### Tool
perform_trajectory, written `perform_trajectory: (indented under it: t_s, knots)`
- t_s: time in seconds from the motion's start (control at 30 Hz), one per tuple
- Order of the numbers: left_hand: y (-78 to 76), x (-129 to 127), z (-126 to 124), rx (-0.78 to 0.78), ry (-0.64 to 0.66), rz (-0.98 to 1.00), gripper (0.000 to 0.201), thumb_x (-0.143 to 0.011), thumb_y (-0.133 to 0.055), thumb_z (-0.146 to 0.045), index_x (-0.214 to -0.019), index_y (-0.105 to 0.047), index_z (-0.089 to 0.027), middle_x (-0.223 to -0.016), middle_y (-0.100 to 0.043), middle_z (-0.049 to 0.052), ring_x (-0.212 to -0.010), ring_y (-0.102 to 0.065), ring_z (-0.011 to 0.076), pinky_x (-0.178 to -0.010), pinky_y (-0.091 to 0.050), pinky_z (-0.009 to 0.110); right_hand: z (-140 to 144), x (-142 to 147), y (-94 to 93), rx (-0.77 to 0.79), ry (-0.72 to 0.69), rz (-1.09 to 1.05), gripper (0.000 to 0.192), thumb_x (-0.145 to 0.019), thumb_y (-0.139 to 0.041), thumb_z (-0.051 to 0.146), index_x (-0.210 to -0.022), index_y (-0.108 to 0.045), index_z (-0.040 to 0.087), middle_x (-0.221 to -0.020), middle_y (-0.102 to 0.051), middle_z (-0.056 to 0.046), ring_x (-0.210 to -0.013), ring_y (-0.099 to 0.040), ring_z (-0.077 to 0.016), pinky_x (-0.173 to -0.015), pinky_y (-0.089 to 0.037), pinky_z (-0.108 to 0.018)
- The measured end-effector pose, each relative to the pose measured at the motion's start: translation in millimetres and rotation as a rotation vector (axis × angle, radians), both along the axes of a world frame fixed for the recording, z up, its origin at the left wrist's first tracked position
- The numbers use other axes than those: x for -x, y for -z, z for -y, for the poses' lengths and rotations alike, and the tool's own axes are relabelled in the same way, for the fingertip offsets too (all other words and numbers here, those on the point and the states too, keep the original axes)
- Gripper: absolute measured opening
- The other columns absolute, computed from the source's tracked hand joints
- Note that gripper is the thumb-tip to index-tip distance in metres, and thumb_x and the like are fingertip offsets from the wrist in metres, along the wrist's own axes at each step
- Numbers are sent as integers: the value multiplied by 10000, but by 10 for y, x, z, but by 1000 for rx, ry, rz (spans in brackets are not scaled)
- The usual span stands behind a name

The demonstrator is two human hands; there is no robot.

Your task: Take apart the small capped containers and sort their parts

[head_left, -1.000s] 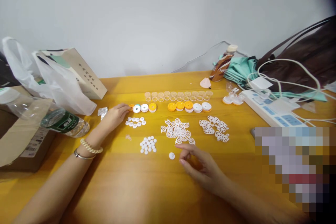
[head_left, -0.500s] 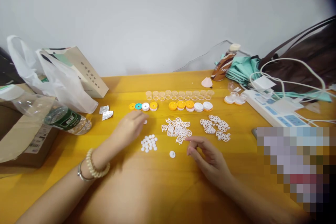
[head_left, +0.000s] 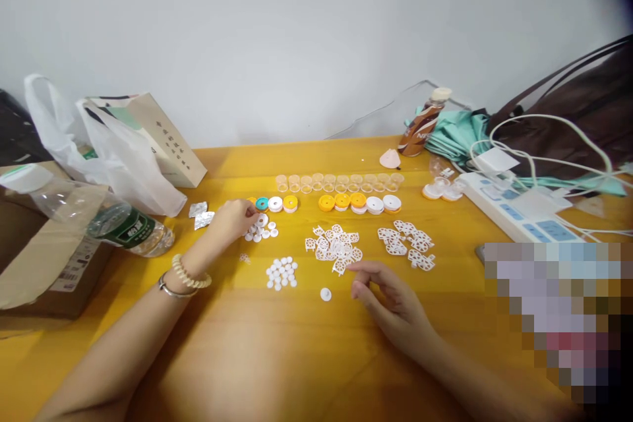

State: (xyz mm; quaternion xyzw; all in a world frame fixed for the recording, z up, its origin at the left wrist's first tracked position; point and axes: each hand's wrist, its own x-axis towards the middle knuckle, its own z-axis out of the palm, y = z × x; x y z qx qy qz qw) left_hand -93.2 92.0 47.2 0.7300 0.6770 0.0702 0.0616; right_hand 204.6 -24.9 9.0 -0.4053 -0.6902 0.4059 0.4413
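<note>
My left hand (head_left: 232, 219) reaches to the left end of a row of orange, teal and white discs (head_left: 277, 203), its fingertips pinching a small white disc at a cluster of white discs (head_left: 262, 231). My right hand (head_left: 390, 300) rests on the wooden table (head_left: 277, 356), fingers loosely curled and empty, just below a pile of white lattice pieces (head_left: 333, 247). A single white button-like piece (head_left: 325, 293) lies left of that hand. A second cluster of small white discs (head_left: 281, 272) sits between my hands.
A row of clear cups (head_left: 339, 180) lines the back. More lattice pieces (head_left: 408, 242) lie at right. A water bottle (head_left: 93, 214), cardboard box (head_left: 44, 257), plastic bag (head_left: 109, 145) and foil scraps (head_left: 200, 214) stand at left. A power strip (head_left: 514, 208), cables, bag and brown bottle (head_left: 420, 122) crowd the right.
My left hand moved back up from the lower disc cluster to the left end of the coloured disc row, now holding a small white disc. My right hand barely moved.
</note>
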Motion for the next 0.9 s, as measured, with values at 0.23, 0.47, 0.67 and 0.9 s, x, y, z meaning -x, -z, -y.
perform_trajectory:
  t_s: [0.23,0.47,0.67,0.9]
  knots:
    - [-218,52,-117,-58,-112,-57,188,-743,-530,-314,-764,-664,-184,-794,-698,58,-727,-629,208,-618,-417,256,-3,15,-4,-1,-18,19,184,-869,-470,189,-1041,-518,233,-681,-513,25,-630,-513,-115,-641,-450,-236]
    - [-132,27,-324,-67,-131,-67,159,-725,-551,-301,-725,-659,-185,-742,-685,64,-689,-622,214,-600,-430,263,-28,0,-62,-9,27,47,180,-861,-479,210,-1034,-528,219,-661,-531,23,-621,-529,-123,-641,-463,-247]
    - [-222,-61,-137,-146,-25,-31,221,-810,-508,-332,-803,-631,-149,-833,-665,91,-772,-604,226,-680,-444,302,-49,-18,-53,-35,49,57,178,-868,-476,227,-1038,-528,221,-658,-537,18,-619,-534,-132,-652,-465,-272]
    - [-142,-525,551,-184,604,173,217,-914,-416,-255,-989,-596,-163,-902,-611,69,-834,-565,178,-782,-469,329,-236,-232,-121,-135,232,126,189,-876,-481,261,-1054,-519,212,-717,-556,2,-660,-552,-137,-666,-460,-282]
